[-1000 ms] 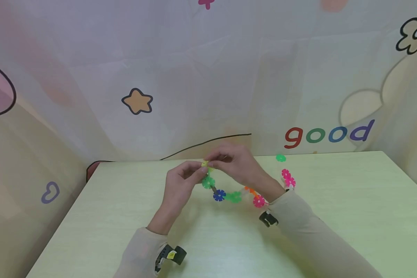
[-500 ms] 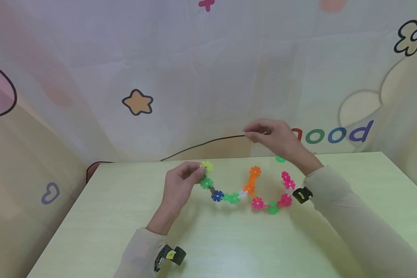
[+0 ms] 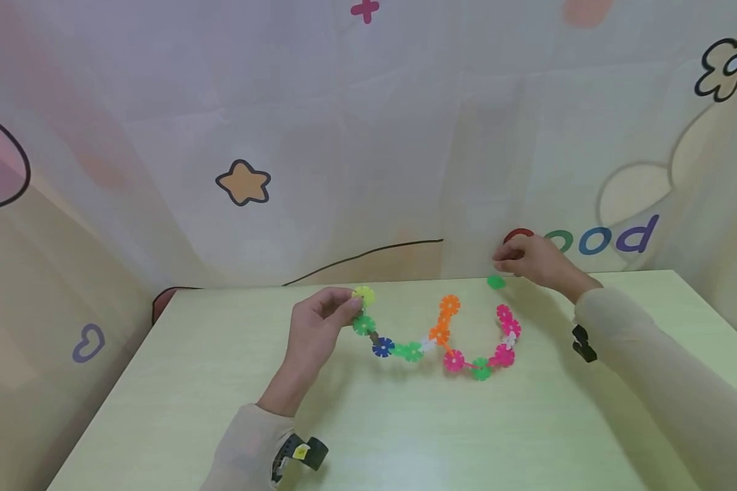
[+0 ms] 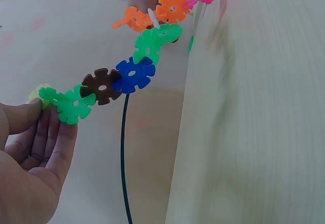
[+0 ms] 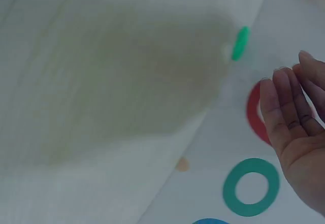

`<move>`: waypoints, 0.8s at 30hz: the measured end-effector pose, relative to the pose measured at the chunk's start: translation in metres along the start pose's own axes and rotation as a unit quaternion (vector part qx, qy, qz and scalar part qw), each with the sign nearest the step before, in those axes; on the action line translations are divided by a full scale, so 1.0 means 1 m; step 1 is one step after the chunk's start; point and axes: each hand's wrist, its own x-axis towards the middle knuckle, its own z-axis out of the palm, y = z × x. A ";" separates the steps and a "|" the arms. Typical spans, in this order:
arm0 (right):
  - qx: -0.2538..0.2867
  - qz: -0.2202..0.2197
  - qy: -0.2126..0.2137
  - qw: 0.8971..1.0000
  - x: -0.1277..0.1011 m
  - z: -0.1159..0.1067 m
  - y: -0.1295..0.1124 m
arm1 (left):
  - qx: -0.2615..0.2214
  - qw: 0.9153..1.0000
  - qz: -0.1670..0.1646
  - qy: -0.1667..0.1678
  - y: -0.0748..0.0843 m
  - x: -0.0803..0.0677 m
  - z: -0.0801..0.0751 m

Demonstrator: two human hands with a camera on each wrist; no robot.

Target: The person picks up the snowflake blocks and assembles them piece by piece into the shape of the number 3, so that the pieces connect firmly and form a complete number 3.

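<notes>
From the head camera, a chain of snowflake discs (image 3: 432, 337) lies on the pale green table (image 3: 356, 423), sagging from its yellow end disc (image 3: 364, 295) through green, brown, blue and green pieces, up to an orange pair, then down through pink and green and up again to a pink end, so that it reads like a loose letter W. The left hand (image 3: 316, 327) pinches the yellow end disc between thumb and fingertips, at the chain's left end. The right hand (image 3: 531, 262) hovers past the chain's right end, by the back edge of the table, its fingers loosely bent and holding nothing, with a single loose green disc (image 3: 495, 281) lying just below its fingertips; whether they touch it cannot be told. From the left wrist camera, the chain runs away from the left hand (image 4: 30, 158): yellow end disc (image 4: 41, 93) under the thumb, then green, a brown disc (image 4: 101, 86), a blue disc (image 4: 133, 74), green, and orange beyond, each a flat toothed wheel with a small centre hole, slotted edge to edge. From the right wrist camera, the right hand (image 5: 299, 127) shows an open palm with relaxed fingers, and the loose green disc (image 5: 240, 43) sits near the table's edge, apart from the fingertips.
</notes>
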 end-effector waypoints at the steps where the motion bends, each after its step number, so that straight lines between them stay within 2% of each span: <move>1: -0.007 0.002 -0.003 1.000 0.001 0.003 0.005 | 0.000 1.000 0.000 0.000 0.000 0.000 0.000; 8: -0.042 0.023 -0.028 0.998 0.008 0.019 0.022 | -0.001 1.000 0.000 0.000 -0.001 0.001 -0.001; 16: -0.069 0.022 -0.029 0.997 0.011 0.029 0.020 | -0.004 1.000 -0.001 0.000 0.000 0.001 -0.002; 24: -0.063 0.039 -0.029 0.997 0.011 0.033 0.017 | 0.001 1.000 0.001 0.001 0.002 0.000 -0.002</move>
